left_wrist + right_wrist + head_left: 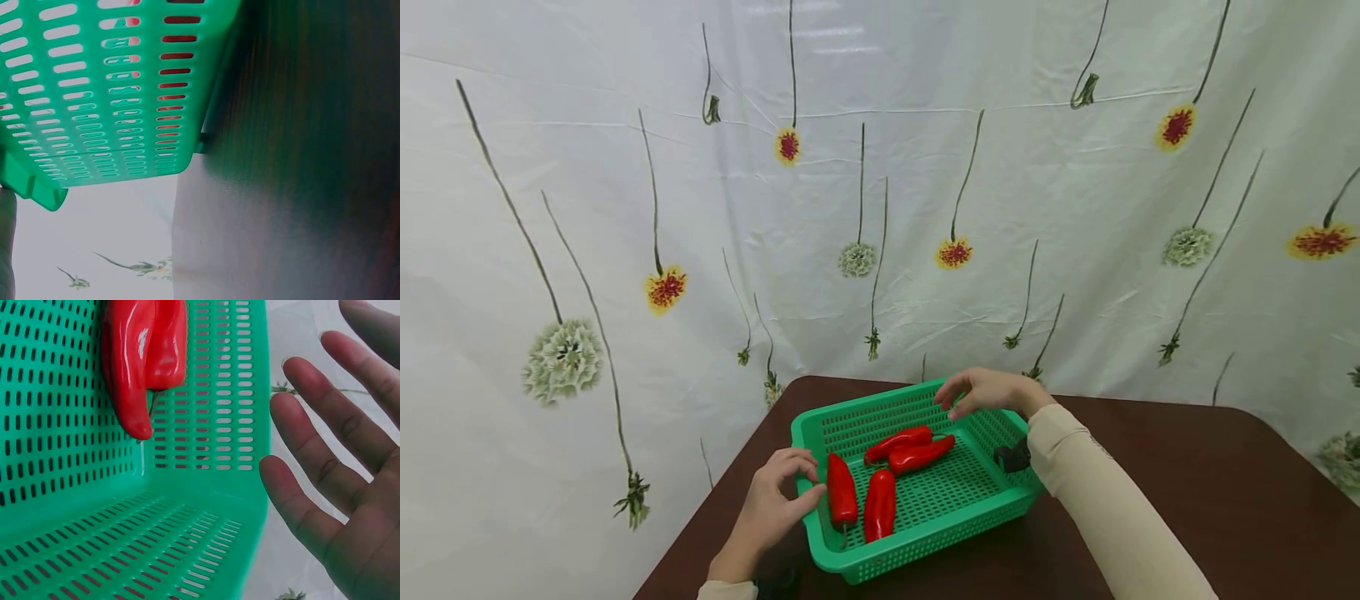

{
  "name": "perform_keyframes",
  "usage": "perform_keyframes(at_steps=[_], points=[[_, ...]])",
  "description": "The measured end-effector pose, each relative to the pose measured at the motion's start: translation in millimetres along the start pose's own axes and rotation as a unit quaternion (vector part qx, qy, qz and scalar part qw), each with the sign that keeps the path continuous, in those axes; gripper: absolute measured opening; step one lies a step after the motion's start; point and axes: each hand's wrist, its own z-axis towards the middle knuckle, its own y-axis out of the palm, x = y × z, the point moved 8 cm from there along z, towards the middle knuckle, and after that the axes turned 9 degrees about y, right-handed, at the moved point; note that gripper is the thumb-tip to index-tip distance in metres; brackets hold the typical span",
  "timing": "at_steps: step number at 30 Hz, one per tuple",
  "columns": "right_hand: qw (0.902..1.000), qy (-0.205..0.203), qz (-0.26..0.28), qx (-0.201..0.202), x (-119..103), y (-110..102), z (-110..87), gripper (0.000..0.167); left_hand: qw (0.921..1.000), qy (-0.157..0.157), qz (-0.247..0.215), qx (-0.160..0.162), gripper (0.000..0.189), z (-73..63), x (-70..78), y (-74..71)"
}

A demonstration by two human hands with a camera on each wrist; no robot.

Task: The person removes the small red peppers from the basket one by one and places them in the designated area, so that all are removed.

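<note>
A green plastic basket [936, 517] with slotted walls holds several red peppers. Two peppers lie at its left side, a slim pepper [842, 493] and a blunter pepper [880, 505]. Toward the far wall, a pepper [921, 456] lies against another pepper [898, 443]. My left hand [775, 498] is at the left rim, thumb and fingers apart in a loose curve; whether it touches the rim cannot be made out. Over the far right part of the basket hovers my right hand [988, 392]. Its spread fingers [322, 465] show beside the rim in the right wrist view, holding nothing.
The basket stands on a dark brown table [1157, 475], which extends to the right. Behind the table hangs a white curtain [910, 192] printed with flowers. A black wrist device [1013, 456] is on the right wrist.
</note>
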Motion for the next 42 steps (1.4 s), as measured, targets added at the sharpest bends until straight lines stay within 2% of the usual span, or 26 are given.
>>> perform_keyframes(at_steps=[8, 19, 28, 35, 42], points=[[0.9994, 0.027, -0.015, -0.017, 6, 15, 19.1, 0.029, 1.0000, -0.002, -0.001, 0.001, 0.032, -0.9, -0.8, -1.6], [0.9978, 0.065, 0.008, -0.012, 7, 34, 42.7, 0.034, 1.0000, -0.001, -0.003, 0.001, 0.032, -0.3, -1.8, -7.8], [0.9961, 0.088, 0.001, 0.005, 26, 41, 47.1, 0.029, 1.0000, -0.002, -0.009, 0.000, 0.033, -1.1, -0.7, -0.3], [0.9972, 0.073, -0.008, 0.015, 26, 41, 49.6, 0.033, 0.9999, -0.008, -0.010, 0.001, 0.031, -0.5, -0.1, -1.0], [0.9962, 0.083, -0.023, 0.011, 32, 45, 52.1, 0.033, 0.9999, -0.012, -0.008, -0.002, 0.032, -0.9, -0.2, -0.6]])
